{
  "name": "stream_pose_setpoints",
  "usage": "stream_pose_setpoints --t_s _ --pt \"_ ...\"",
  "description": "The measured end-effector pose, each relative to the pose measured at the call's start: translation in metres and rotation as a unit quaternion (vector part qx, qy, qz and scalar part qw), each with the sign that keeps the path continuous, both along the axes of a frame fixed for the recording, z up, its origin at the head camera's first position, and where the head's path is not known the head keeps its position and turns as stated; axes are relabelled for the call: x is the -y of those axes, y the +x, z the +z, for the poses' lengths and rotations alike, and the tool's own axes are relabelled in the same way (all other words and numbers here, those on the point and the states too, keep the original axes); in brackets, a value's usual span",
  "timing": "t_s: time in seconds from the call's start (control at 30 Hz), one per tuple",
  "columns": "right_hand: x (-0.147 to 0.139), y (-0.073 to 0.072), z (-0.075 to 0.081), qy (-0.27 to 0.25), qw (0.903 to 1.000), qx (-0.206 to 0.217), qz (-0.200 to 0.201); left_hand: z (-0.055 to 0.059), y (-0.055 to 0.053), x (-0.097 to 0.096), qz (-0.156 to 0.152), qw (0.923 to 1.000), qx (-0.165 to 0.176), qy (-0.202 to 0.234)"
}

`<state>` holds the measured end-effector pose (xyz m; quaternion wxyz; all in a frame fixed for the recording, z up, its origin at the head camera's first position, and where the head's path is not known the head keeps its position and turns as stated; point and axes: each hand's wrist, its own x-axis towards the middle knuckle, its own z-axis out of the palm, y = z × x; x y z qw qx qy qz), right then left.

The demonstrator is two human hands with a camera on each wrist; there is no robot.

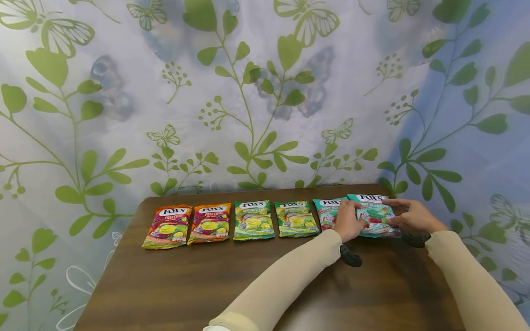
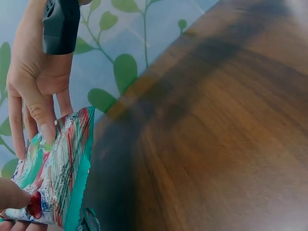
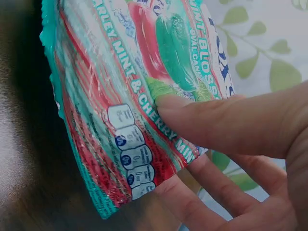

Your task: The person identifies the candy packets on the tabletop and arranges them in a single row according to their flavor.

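Note:
Both hands hold one teal Fox's mint candy bag (image 1: 374, 215) at the right end of a row of candy bags. My left hand (image 1: 348, 222) pinches its left side; in the left wrist view the left thumb (image 2: 13, 195) lies on top with fingertips beneath. My right hand (image 1: 417, 218) grips the opposite side, its thumb (image 3: 216, 118) on the printed front and its fingers behind, in the right wrist view. The bag is tilted, its lower edge above the tabletop. A second teal mint bag (image 1: 327, 214) lies just left, partly hidden by the left hand.
Farther left on the brown table (image 1: 198, 285) lie two green Spring Tea bags, one (image 1: 296, 219) beside the other (image 1: 254, 221). Beyond them are two orange Fruits bags, the inner (image 1: 209, 224) and the outermost (image 1: 167, 227). A leaf-patterned curtain (image 1: 256, 115) hangs behind the table.

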<state>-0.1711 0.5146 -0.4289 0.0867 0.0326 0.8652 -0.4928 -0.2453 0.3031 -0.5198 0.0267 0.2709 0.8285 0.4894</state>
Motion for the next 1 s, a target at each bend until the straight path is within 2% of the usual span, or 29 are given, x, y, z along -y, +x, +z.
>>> stream_pose_setpoints --t_s 0.07,0.13,0.23,0.4,0.47,0.53,0.6,0.67,0.77,0.87,0.9,1.0 --pt "0.0 -0.003 -0.003 -0.019 0.9997 0.01 -0.006 -0.015 -0.008 -0.011 0.013 0.9998 -0.008 -0.009" --pt "0.0 -0.005 -0.007 -0.021 0.9996 0.014 -0.013 -0.016 -0.008 -0.014 0.017 0.9998 0.001 -0.01" --pt "-0.002 -0.008 -0.013 0.015 0.9995 0.009 -0.027 -0.005 -0.001 -0.007 0.001 0.9998 0.019 -0.011" --pt "-0.009 -0.013 -0.021 0.093 0.9948 -0.003 -0.041 0.002 0.01 -0.001 -0.035 0.9989 0.023 -0.018" --pt "-0.012 -0.015 -0.023 0.11 0.9928 -0.003 -0.047 0.005 0.012 0.0 -0.045 0.9987 0.012 -0.021" --pt "-0.014 -0.017 -0.025 0.127 0.9905 -0.005 -0.054 0.018 0.019 0.006 -0.059 0.9977 0.025 -0.023" --pt "-0.016 -0.019 -0.028 0.139 0.9885 -0.008 -0.058 0.027 0.023 0.009 -0.068 0.9965 0.032 -0.036" --pt "-0.017 -0.02 -0.03 0.156 0.9857 -0.012 -0.062 0.031 0.024 0.007 -0.074 0.9949 0.039 -0.056" --pt "-0.019 -0.022 -0.032 0.174 0.9823 -0.012 -0.066 0.027 0.022 0.002 -0.085 0.9922 0.044 -0.081" --pt "-0.02 -0.025 -0.035 0.188 0.9795 -0.012 -0.072 0.017 0.017 -0.005 -0.093 0.9903 0.052 -0.089" --pt "-0.021 -0.026 -0.037 0.186 0.9796 -0.012 -0.075 0.018 0.017 -0.006 -0.095 0.9893 0.055 -0.097" --pt "-0.023 -0.026 -0.042 0.185 0.9794 -0.015 -0.078 0.003 0.009 -0.018 -0.095 0.9895 0.039 -0.102"
